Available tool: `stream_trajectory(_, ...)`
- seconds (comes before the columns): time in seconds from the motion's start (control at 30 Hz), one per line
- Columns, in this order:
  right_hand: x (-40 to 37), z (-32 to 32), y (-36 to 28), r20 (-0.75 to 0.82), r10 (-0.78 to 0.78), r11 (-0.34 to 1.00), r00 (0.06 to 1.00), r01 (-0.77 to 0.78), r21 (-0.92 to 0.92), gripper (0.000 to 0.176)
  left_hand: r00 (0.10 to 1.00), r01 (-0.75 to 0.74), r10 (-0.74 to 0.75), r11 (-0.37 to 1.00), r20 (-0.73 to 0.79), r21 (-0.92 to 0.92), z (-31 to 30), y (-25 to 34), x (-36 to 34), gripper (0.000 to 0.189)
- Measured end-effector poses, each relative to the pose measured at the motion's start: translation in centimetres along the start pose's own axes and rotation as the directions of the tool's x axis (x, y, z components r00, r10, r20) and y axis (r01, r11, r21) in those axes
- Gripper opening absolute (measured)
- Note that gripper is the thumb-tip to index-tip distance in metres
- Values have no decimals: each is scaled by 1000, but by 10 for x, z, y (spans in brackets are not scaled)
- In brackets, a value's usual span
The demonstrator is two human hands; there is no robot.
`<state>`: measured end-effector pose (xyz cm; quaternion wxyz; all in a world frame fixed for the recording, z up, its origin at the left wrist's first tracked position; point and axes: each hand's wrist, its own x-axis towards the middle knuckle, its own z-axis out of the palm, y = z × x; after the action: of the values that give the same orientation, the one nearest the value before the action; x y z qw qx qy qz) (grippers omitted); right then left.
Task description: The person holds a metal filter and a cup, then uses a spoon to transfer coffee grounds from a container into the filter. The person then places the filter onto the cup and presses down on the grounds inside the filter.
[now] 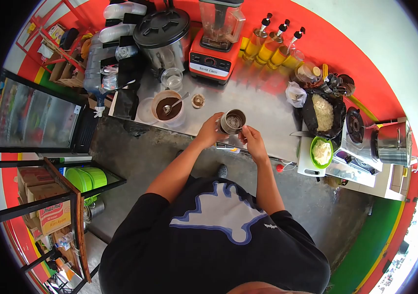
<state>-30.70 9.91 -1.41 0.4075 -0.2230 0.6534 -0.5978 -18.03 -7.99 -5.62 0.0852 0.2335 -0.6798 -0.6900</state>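
Far left: one glass-door cooler [32,117], nothing near the hands. On the steel counter [262,110], left part: one lidded pot [162,32], one empty glass [172,78], one bowl of dark powder [166,107] with one spoon [178,102] resting in it. Behind centre, one red blender [217,41]. Centre, over the counter's near edge: one small metal cup [232,121], held between both hands, upright as far as I can tell. Left hand [212,130] is curled round the cup's left wall, a firm wrap. Right hand [252,138] has its fingertips closed on the right rim, a lighter pinch. Something mesh-like sits inside; can't read it further. Handling guess: light, rigid, thin smooth wall, likely slippery if wet — hold round the wall, not by the rim alone, and keep it level. Right of it: three yellow pump bottles [272,46] at the far edge, one black tray [324,112] of pale shreds, one green bowl [321,151] — then one gas stove [356,125] and one steel pot [392,142], well apart from the cup.
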Motion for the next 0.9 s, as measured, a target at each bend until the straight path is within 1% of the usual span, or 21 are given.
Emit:
stream_trajectory(0.03, 3, 2, 2, 5, 4, 1000, 1000, -4, -6, 41, 999, 20, -21, 1000, 44, 14, -3, 4, 1, 99)
stream_trajectory(0.07, 5, 4, 3, 10, 8, 1000, 1000, -7, -13, 40, 999, 16, -17, 1000, 42, 10, -4, 9, 0, 99)
stream_trajectory(0.13, 5, 8, 4, 21, 32, 999, 999, -32, -33, 41, 1000, -11, 10, 999, 21, 50, -6, 14, -3, 89)
stream_trajectory(0.27, 3, 9, 8, 28, 82, 995, 996, -80, -57, 40, 998, 26, -30, 995, 50, 92, -9, 17, -3, 89)
stream_trajectory(0.4, -1, 12, 7, 7, 65, 994, 998, -64, -93, 38, 999, 15, -19, 996, 38, 89, -10, 12, -3, 92)
stream_trajectory(0.47, 0, 14, 6, -22, 92, 993, 996, -93, -71, 33, 999, 1, -5, 995, 36, 96, -12, 14, -4, 93)
stream_trajectory(0.5, 0, 12, 5, -19, 89, 993, 996, -90, -73, 33, 999, 6, -13, 991, 47, 135, -14, 16, -4, 96)
stream_trajectory(0.53, -1, 10, 4, -37, 100, 989, 994, -104, -103, 28, 998, 11, -21, 985, 55, 174, -17, 18, -5, 100)
stream_trajectory(0.57, -2, 8, 2, -52, 110, 984, 993, -116, -132, 25, 999, 10, -18, 984, 47, 176, -21, 20, -7, 100)
stream_trajectory(0.6, -5, 6, -1, -43, 105, 985, 993, -110, -130, 25, 997, 32, -47, 973, 62, 226, -27, 30, -12, 96)
stream_trajectory(0.63, -9, 1, -3, -84, 85, 977, 993, -100, -186, 22, 994, 53, -77, 958, 76, 281, -35, 36, -15, 93)
stream_trajectory(0.67, -11, -3, -6, -124, 61, 966, 990, -90, -241, 22, 995, 52, -74, 955, 65, 290, -44, 40, -19, 93)
stream_trajectory(0.7, -13, -6, -10, -113, 54, 969, 992, -79, -235, 22, 991, 50, -80, 964, 107, 260, -55, 42, -24, 88)
stream_trajectory(0.73, -14, -10, -13, -170, 20, 945, 985, -74, -319, 23, 985, 49, -85, 972, 149, 229, -66, 46, -29, 82)
stream_trajectory(0.77, -13, -12, -17, -223, -19, 913, 975, -74, -401, 24, 987, 50, -85, 970, 137, 236, -77, 51, -35, 82)
stream_trajectory(0.83, -9, -9, -35, -230, -20, 918, 973, -74, -390, 25, 982, 67, -108, 967, 158, 248, -97, 73, -50, 70)
stream_trajectory(0.87, -7, -5, -44, -250, -14, 920, 968, -85, -382, 26, 984, 67, -106, 967, 145, 247, -106, 83, -57, 70)
stream_trajectory(0.9, -4, 0, -51, -239, -18, 919, 971, -78, -386, 26, 991, 58, -80, 978, 105, 199, -116, 91, -65, 65)
